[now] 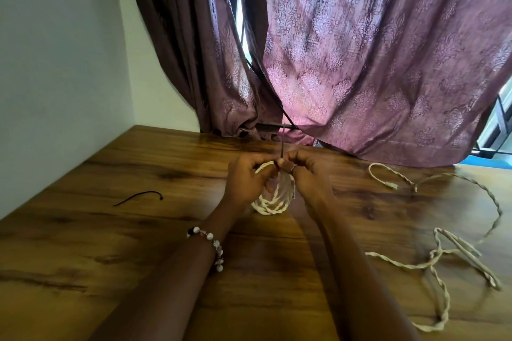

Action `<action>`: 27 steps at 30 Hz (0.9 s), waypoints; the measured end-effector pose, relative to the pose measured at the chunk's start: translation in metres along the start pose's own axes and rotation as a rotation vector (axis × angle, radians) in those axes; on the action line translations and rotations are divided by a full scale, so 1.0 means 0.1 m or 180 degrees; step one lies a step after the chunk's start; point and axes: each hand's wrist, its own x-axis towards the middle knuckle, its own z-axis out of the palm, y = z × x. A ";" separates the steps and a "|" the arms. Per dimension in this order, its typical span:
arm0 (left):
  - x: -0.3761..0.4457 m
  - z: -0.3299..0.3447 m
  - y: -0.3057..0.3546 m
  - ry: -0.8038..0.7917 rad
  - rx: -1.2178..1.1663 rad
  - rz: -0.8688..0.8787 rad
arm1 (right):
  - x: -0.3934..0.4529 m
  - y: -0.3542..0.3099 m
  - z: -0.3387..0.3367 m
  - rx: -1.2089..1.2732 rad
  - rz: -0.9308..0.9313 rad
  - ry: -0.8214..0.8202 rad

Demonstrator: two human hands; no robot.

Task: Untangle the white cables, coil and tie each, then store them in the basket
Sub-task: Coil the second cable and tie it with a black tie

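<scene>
White twisted cable, wound into a coil (pixel 273 196), sits pinched at its top between both hands in the middle of the wooden table (pixel 116 230). The left hand (pixel 248 178) closes its fingers on the coil's upper edge at about eleven o'clock, the right hand (pixel 303 171) closes on it at one o'clock, and between the fingertips a thin dark tie (pixel 282 144) sticks straight up toward twelve. The lower loops of the coil hang down between the wrists and reach the tabletop. A ring shows on a right finger; a beaded bracelet (pixel 212 243) wraps the left wrist. Out at nine o'clock from the hands, well apart, a second dark tie (pixel 138 197) lies loose on the wood. Over at three to five o'clock a second white cable (pixel 432 263) sprawls uncoiled in loose loops, its plug end near two o'clock. Beyond the table at twelve hangs a patterned purple curtain (pixel 360 50), with a pale wall (pixel 55 50) at ten.
</scene>
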 end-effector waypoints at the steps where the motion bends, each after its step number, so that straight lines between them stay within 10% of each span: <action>1: 0.01 0.00 0.00 0.0062 -0.0265 -0.0275 | 0.00 0.00 -0.02 -0.0204 -0.0126 -0.0064; 11: 0.07 -0.13 0.04 0.0209 -0.2155 -0.1737 | 0.02 0.14 0.11 -0.1486 -0.0996 -0.0174; 20: 0.10 -0.19 0.02 0.0151 -0.1442 -0.1467 | -0.06 0.07 -0.02 0.0675 0.0006 -0.0888; 27: 0.11 -0.20 0.00 -0.0314 -0.0300 -0.0464 | -0.01 0.12 -0.03 0.1933 0.1284 -0.0391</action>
